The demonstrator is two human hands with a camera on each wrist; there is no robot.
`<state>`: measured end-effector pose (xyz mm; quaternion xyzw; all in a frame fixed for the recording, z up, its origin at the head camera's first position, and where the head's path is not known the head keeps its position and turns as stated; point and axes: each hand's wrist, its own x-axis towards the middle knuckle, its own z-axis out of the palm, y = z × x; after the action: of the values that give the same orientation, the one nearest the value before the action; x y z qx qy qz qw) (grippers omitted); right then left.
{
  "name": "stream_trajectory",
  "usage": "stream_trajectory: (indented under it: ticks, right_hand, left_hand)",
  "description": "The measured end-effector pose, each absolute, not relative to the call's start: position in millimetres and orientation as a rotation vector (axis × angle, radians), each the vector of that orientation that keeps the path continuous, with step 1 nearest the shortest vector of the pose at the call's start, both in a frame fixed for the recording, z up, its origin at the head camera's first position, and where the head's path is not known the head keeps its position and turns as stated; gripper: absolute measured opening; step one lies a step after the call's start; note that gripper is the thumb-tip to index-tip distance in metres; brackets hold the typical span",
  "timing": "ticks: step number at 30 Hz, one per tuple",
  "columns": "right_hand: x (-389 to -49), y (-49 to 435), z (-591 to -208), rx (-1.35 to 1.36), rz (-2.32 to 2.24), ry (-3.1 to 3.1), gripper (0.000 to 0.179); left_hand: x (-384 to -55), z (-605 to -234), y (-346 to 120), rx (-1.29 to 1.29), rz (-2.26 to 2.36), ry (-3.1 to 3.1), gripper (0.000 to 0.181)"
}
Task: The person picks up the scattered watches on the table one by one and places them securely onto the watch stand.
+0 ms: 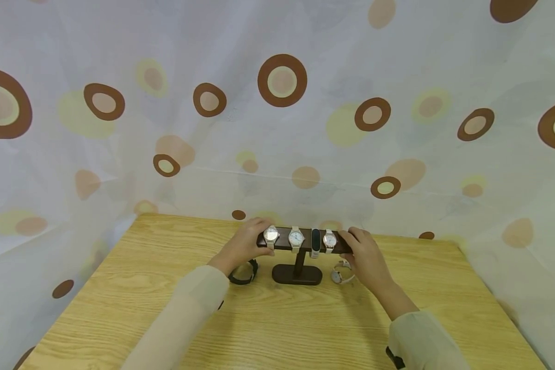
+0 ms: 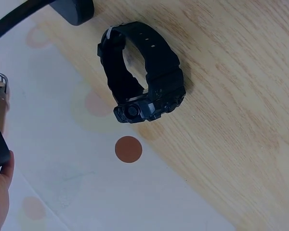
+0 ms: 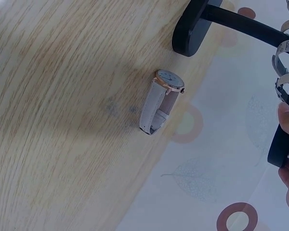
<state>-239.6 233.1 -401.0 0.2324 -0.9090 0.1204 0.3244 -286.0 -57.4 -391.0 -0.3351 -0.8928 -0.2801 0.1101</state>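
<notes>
At the far left, my pale sleeve (image 1: 180, 313) leads up to my left hand (image 1: 246, 241), whose thumb and fingers grip the bar's nine o'clock end. Below that hand, at nine o'clock from the stand's base (image 1: 297, 276), a black watch (image 2: 161, 60) lies on the wooden table (image 1: 268, 324), its strap curved into a loop and apart from the base. The dark watch stand (image 1: 283, 238) is upright between my hands, at the table's twelve o'clock side. Along its bar, left to right, sit a silver-cased watch (image 1: 271, 234) with glare on its face, just beside my left hand, then a white-faced watch (image 1: 296, 238), a dark-screened band (image 1: 315, 240) and a rose-rimmed watch (image 1: 330, 240). On the table at three o'clock from the base lies a pale-strapped watch (image 3: 152, 103), its strap looped too. Above it, my right hand (image 1: 367, 261) grasps the bar's three o'clock end between thumb and fingers. Beyond everything, at twelve o'clock, hangs a spotted cloth (image 1: 305, 144).
</notes>
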Motion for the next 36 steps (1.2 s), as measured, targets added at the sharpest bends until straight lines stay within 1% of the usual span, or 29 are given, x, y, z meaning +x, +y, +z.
stream_trajectory:
  ticks: [7,12,24,32,36]
  right_hand:
    - [-240.1,232.8,-400.8,0.613,0.316,-2.379,0.053]
    - [-239.9,233.0,-401.0,0.611,0.323,-2.376,0.053]
    - [-240.0,233.7,-401.3,0.597,0.328,-2.387,0.053]
    - [-239.9,233.6,-402.2,0.598,0.319,-2.381,0.053]
    - [-240.0,233.5,-402.9,0.597,0.323,-2.384,0.053]
  left_hand:
    - [-282.4,-384.9,-55.7,-0.976,-0.776,-2.67,0.069]
    - [-281.6,-382.5,-54.4,-1.017,-0.713,-2.659,0.068]
    - [-283.5,-382.1,-50.8,-1.053,-0.611,-2.662,0.068]
    - [-285.8,-383.0,-49.5,-1.1,-0.498,-2.603,0.064]
    - [-286.7,-382.8,-48.7,-1.115,-0.482,-2.609,0.065]
